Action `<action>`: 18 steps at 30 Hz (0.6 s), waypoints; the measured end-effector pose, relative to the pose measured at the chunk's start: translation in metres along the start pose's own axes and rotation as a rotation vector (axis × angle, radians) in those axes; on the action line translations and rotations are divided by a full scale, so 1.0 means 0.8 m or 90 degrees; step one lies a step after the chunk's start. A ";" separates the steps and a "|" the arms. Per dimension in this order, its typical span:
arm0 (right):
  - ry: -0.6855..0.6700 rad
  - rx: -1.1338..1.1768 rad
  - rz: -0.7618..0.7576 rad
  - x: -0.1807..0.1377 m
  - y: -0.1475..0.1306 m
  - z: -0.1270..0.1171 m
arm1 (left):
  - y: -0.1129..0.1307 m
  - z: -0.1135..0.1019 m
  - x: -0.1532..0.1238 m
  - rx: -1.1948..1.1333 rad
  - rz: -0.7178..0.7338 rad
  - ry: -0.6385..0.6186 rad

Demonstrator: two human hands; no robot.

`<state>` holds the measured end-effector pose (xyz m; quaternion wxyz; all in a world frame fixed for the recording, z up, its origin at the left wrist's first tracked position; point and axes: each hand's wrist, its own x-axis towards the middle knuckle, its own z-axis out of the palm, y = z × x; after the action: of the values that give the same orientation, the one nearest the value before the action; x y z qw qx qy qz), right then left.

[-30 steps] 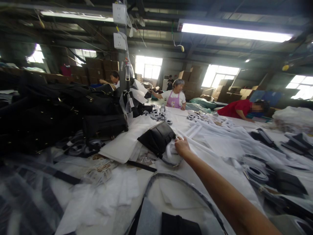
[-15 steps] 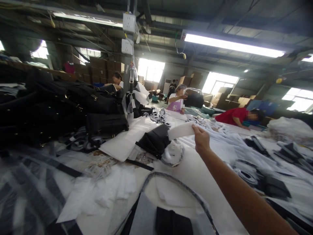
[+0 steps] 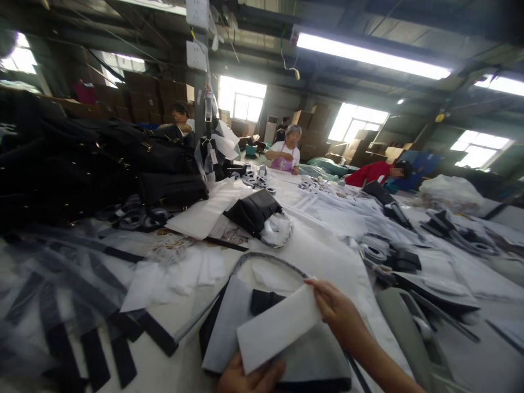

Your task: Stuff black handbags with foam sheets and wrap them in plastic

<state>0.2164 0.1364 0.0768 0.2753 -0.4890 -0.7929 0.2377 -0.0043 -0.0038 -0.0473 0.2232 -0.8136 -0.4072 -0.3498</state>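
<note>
My right hand (image 3: pixel 333 308) pinches the upper right corner of a white folded paper or foam sheet (image 3: pixel 278 327). At the sheet's lower left end is my left hand (image 3: pixel 249 376), its fingers closed at the edge and partly cut off by the bottom of the view. Under the sheet lies a black handbag (image 3: pixel 313 383) covered with grey-white wrapping, its wrapped handle (image 3: pixel 262 256) looping away from me. A black piece (image 3: pixel 264 300) on the bag is partly hidden by the sheet.
Black bags (image 3: pixel 123 158) are heaped at left. Plastic-wrapped black straps (image 3: pixel 94 349) and white slips (image 3: pixel 172 281) lie nearer. Beyond sits another black bag (image 3: pixel 254 210). At right are a grey tape dispenser (image 3: pixel 409 327) and wrapped parts. Co-workers (image 3: pixel 286 153) stand across the table.
My right hand has brought the white sheet back and down from the far stack to above the wrapped handbag. My left hand has come into view at the sheet's lower end.
</note>
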 end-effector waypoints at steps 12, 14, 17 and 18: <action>-0.388 -0.282 -0.325 -0.016 -0.025 0.007 | 0.017 -0.019 0.002 -0.081 -0.092 -0.141; -0.310 -0.282 -0.292 -0.013 -0.035 0.002 | 0.015 -0.018 0.000 -0.070 -0.071 -0.153; -0.161 -0.269 -0.236 -0.022 -0.056 -0.001 | 0.014 -0.020 0.001 -0.059 -0.050 -0.163; -0.132 -0.270 -0.231 -0.029 -0.062 0.001 | 0.015 -0.020 0.001 -0.061 -0.052 -0.164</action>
<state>0.1926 0.0948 0.1040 0.1227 -0.3587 -0.9233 0.0623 -0.0004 -0.0207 -0.0367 0.1154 -0.8444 -0.4480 -0.2702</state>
